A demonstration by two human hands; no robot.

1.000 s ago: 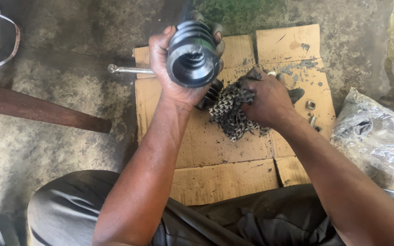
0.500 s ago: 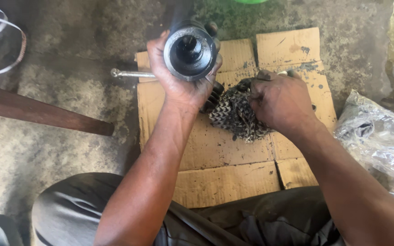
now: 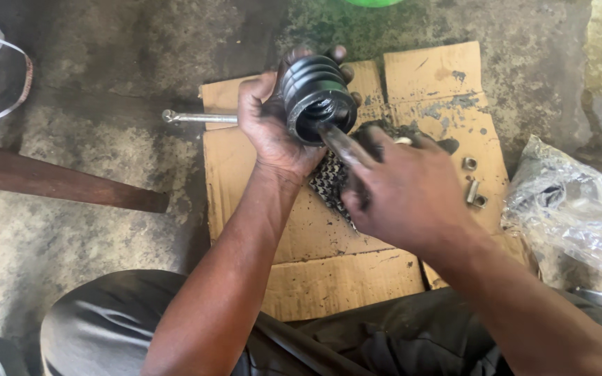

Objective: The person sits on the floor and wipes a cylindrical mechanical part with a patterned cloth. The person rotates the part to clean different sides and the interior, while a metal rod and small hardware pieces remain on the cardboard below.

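The left hand (image 3: 269, 129) had the ribbed black rubber boot (image 3: 315, 94) up off the floor, fingers (image 3: 339, 54) wrapped round its back and clamped tight on it, thumb along the near side. The boot's open mouth faced the camera, tilted down toward the right. The right hand (image 3: 402, 191) sat just below and in front of it, closed on a slim, greasy tool (image 3: 339, 143) whose tip reached into the boot's mouth. What kind of tool it was could not be told; it was blurred.

Under both hands lay a black-and-white patterned rag (image 3: 329, 182), partly hidden by the right hand, resting on flattened cardboard (image 3: 301, 230) smeared with dark grease. On the cardboard's right side sat a nut (image 3: 469, 163) and 2 small metal fittings (image 3: 475, 195), close together. A long metal wrench (image 3: 196, 117) stuck out from behind the left hand across the cardboard's left edge onto the concrete floor (image 3: 92, 202). A dark wooden beam (image 3: 64, 182) crossed the floor on the left, well apart from the boot. A crumpled clear plastic bag (image 3: 569, 202) lay just beside the cardboard on the right. Grey trousers (image 3: 106, 313) filled the bottom of the view.
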